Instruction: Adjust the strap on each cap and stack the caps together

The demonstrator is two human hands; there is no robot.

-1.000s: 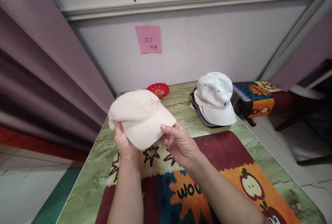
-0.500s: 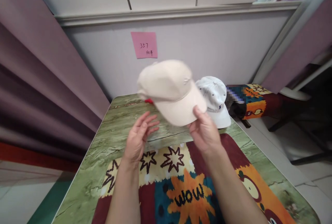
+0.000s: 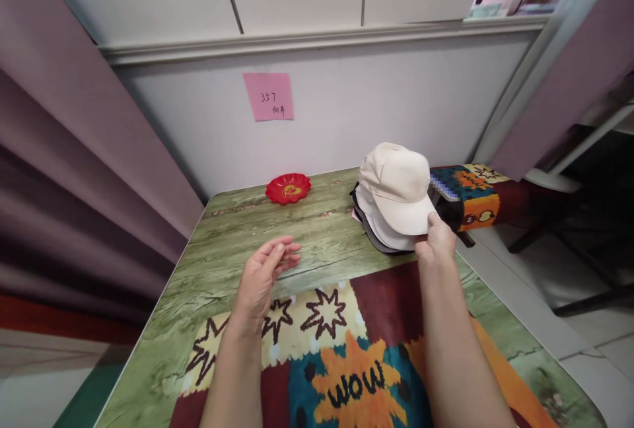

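Note:
A cream cap [image 3: 402, 180] lies on top of a white cap [image 3: 384, 222], and a dark brim [image 3: 365, 224] shows beneath them at the table's back right. My right hand [image 3: 436, 238] pinches the front edge of the cream cap's brim. My left hand [image 3: 272, 261] is held over the table, left of the caps, with its fingers apart and nothing in it.
A red scalloped dish [image 3: 288, 189] stands at the table's back edge. A patterned cloth [image 3: 386, 299] covers the front of the green table [image 3: 222, 230]. A pink note [image 3: 268, 96] is on the wall behind.
The cream cap has moved right and down onto the other caps, still in my right hand. The red dish has come fully into view. My left hand has hardly moved.

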